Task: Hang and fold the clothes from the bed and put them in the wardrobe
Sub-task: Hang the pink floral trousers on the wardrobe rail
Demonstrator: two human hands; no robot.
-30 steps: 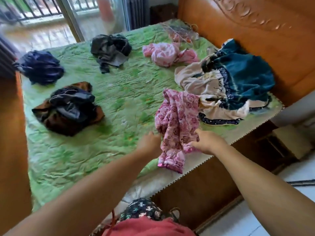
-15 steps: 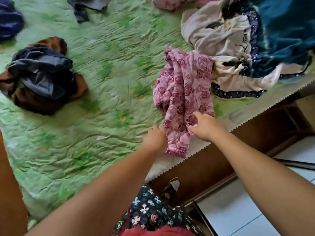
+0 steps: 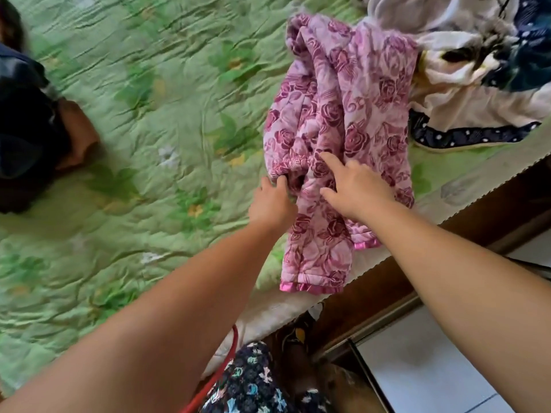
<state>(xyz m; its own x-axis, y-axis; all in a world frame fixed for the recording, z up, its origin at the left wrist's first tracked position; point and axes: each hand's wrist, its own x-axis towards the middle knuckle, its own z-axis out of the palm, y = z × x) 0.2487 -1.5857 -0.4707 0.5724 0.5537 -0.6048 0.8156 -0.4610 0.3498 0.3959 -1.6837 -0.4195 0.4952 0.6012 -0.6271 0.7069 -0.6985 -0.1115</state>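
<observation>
A pink rose-printed quilted garment is laid crumpled at the edge of the bed, its satin-trimmed hem hung over the side. A cream-and-navy heap is piled just beside it.

White floor tiles, red cord

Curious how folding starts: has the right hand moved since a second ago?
Yes. The right hand slid from the right edge of the pink garment onto its middle, away from the bed edge.

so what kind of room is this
Probably a home bedroom: a green quilted bed cover, a pink rose-print garment and other clothes lying on it, and a wooden bed frame.
</observation>
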